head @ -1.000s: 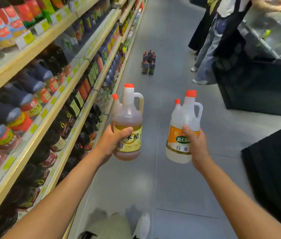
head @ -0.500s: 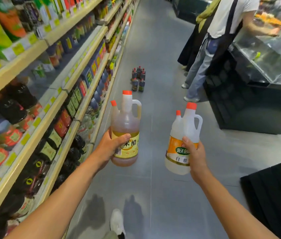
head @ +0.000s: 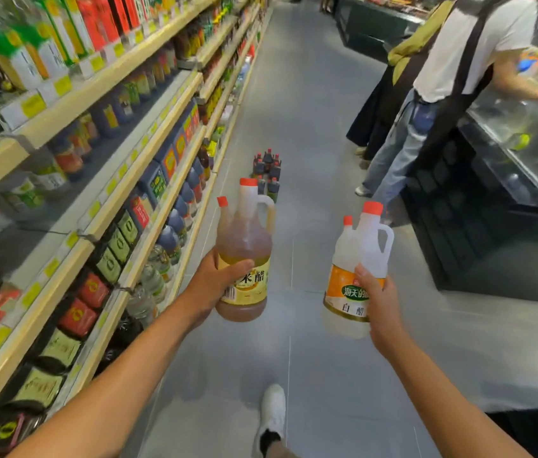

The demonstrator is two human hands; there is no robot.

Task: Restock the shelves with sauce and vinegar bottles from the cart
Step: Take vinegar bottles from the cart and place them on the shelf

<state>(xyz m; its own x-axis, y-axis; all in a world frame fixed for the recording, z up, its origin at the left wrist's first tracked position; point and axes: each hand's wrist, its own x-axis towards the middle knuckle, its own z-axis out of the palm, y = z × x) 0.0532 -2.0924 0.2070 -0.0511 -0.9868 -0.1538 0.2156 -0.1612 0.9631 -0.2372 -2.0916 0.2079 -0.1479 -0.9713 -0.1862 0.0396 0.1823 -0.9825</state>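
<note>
Shelves (head: 148, 133) run down our left, their nearest bottles blurred beyond reading. Our left hand (head: 210, 285) is wrapped around the amber vinegar bottle (head: 244, 259), fingers covering part of its label, and our right hand (head: 380, 305) is closed on the white vinegar bottle (head: 357, 269); both are upright over the aisle floor (head: 294, 110). Dark bottles (head: 267, 170) cluster on the floor ahead, too small to identify.
</note>
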